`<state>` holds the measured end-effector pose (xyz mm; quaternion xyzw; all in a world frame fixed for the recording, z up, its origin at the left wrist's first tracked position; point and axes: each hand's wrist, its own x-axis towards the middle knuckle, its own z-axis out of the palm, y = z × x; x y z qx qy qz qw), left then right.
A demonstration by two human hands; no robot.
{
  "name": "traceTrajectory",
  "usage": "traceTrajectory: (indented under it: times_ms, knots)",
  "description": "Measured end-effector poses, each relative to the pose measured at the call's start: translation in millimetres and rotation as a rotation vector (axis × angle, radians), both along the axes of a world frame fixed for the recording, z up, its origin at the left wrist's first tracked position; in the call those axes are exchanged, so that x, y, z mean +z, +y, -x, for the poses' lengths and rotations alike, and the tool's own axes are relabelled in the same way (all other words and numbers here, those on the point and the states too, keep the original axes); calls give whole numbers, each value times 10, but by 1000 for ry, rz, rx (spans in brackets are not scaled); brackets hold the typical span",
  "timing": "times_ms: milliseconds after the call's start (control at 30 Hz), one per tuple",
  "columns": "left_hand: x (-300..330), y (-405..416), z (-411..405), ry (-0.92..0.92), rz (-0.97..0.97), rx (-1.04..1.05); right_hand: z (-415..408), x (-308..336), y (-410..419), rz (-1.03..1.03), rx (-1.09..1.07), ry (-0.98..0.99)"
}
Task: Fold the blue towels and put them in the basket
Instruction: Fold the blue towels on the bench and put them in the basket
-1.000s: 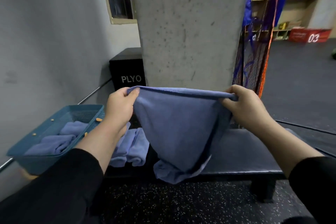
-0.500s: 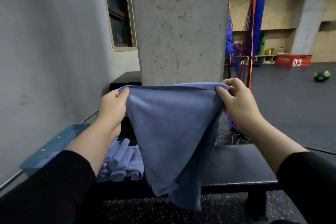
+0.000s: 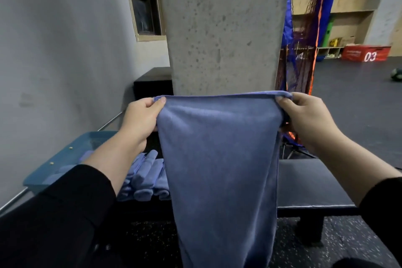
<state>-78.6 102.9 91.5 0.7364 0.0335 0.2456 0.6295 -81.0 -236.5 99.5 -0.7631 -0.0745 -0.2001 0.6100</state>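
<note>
A blue towel [image 3: 219, 159] hangs full length in front of me, reaching down past the bench edge. My left hand [image 3: 141, 119] pinches its top left corner and my right hand [image 3: 304, 117] pinches its top right corner, the top edge stretched between them. Several rolled blue towels [image 3: 145, 178] lie on the black bench [image 3: 309, 187] behind my left forearm. The teal basket [image 3: 71, 154] stands at the bench's left end against the wall, with folded towels partly visible inside.
A concrete pillar [image 3: 221, 28] rises straight ahead behind the bench. A black box [image 3: 152, 82] stands left of it. A blue and orange net [image 3: 302, 54] hangs on the right. A red box [image 3: 365, 53] marked 03 and a ball [image 3: 396, 74] lie on the far floor.
Both hands have lifted the towel higher, and it has dropped open from a bunched triangle into a long hanging sheet. The view has tilted upward.
</note>
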Motion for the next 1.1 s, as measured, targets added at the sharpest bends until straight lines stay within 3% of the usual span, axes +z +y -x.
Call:
traceTrajectory:
  times_ms: [133, 300, 400, 533, 633, 733, 833, 1000, 1100]
  knots:
    - [-264, 64, -433, 47, -95, 13, -533, -311, 21, -41, -40, 56]
    - [-314, -96, -1379, 134, -38, 11, -1631, -340, 150, -30, -138, 65]
    - [-454, -204, -1919, 225, -48, 10, -2268, -465, 239, 236, -160, 178]
    - [-1380, -360, -1918, 257, -520, -61, -2247, -1261, 358, 693, -144, 265]
    - [-2424, -531, -1439, 408, -920, -336, -1778, -2175, 423, 900, 117, 382]
    - [-3064, -613, -1086, 602, -1356, -547, -1361, -2861, 405, 1105, 298, 576]
    - [-3155, -608, -1066, 629, -1425, -559, -1241, -3181, 295, 1294, 344, 568]
    - [-3217, -530, -1239, 671, -1405, -506, -1455, -3289, 157, 1266, 353, 446]
    - [-3218, -523, -1408, 695, -1353, -475, -1590, -3227, 142, 1038, 215, 410]
